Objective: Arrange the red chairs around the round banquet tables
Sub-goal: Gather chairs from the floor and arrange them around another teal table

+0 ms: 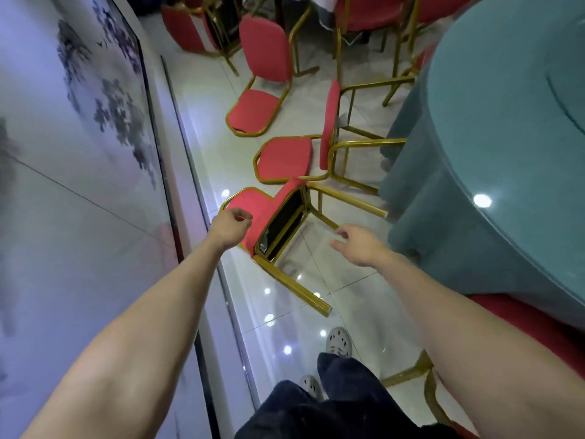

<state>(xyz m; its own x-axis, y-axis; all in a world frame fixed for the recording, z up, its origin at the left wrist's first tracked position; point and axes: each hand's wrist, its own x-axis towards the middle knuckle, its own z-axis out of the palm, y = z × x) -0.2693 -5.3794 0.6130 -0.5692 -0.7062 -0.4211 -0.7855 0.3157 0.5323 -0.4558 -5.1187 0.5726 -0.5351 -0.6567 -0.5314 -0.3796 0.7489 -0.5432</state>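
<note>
Chair (269, 201) tipped btw wall (79, 185), table (474, 122); prob. tight.

The glossy pale tiled floor (348, 274) shows bright spots of reflected light. Near the middle, the nearest chair (253, 201) lies tipped over, its gold legs pointing toward 5 o'clock. Just beyond it at 12 o'clock a second chair (285, 160) lies on its back, legs reaching toward 3 o'clock. A third chair (253, 109), farther toward 11 o'clock, also lies tipped over. Upright chairs (361, 11) stand at the far 12 o'clock edge. At 3 o'clock stands the round bench (506, 122), its teal cloth hanging to the floor. Two pale shoes (338, 340) stand at 6 o'clock, and another chair (427, 375) at 5 o'clock.
</note>
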